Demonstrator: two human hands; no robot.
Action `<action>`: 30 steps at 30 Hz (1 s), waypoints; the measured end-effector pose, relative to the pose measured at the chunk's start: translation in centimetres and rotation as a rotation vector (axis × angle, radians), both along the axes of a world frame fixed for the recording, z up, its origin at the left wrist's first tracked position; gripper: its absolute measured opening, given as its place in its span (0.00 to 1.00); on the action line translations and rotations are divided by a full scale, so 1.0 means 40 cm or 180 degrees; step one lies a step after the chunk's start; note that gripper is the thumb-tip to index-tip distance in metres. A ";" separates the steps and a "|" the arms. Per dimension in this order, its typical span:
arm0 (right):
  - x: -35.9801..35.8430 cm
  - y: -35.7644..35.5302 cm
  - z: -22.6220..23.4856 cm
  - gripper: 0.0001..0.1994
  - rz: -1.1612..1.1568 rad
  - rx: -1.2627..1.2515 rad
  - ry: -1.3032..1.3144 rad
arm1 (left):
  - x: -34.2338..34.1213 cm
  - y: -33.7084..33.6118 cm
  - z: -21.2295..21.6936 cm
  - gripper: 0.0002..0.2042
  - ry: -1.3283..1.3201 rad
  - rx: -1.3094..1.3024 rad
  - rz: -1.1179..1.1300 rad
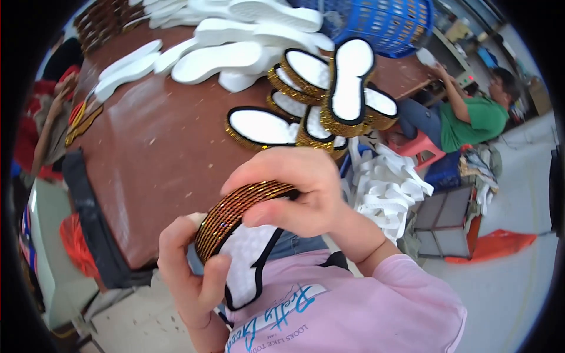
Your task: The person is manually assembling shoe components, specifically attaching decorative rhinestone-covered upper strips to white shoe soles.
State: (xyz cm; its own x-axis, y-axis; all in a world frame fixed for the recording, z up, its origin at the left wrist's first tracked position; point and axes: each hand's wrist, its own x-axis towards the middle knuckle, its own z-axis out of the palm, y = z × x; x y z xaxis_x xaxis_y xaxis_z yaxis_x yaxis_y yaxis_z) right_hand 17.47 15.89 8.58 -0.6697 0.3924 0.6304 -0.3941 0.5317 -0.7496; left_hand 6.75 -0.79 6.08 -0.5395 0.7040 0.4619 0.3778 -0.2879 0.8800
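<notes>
A person holds a white shoe sole [250,259] edge-up at chest height, just off the brown surface [159,147]. The left hand [194,276] clamps its lower end steady, while the right hand [300,194] pinches glittery gold trim [235,212] against the rim. Finished trimmed soles [329,100] are piled on the surface beyond

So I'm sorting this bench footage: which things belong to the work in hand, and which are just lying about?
In hand:
left hand
right hand
white sole
gold trim

Lying about:
trimmed soles
plain white soles
blue basket
brown table
</notes>
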 end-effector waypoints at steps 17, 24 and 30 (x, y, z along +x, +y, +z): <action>0.164 0.047 0.110 0.48 -0.0757 0.1697 -0.1946 | -0.053 0.340 0.099 0.15 -0.0378 0.0400 0.2008; 0.246 0.301 0.215 0.41 -0.1400 0.1354 -0.1491 | 0.030 0.494 0.117 0.21 -0.1848 0.0483 -0.0788; 0.311 0.541 0.248 0.38 -0.0652 0.1654 -0.2501 | -0.024 0.434 -0.001 0.22 -0.0844 -0.0681 -0.0537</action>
State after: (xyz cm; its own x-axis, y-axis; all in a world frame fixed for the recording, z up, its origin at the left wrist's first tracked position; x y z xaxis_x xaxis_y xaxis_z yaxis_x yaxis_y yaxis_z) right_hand 29.93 37.53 18.49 -0.9243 0.3470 0.1592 0.2573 0.8743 -0.4115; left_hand 5.80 16.57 6.04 -0.4888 0.8585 0.1548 0.0919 -0.1257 0.9878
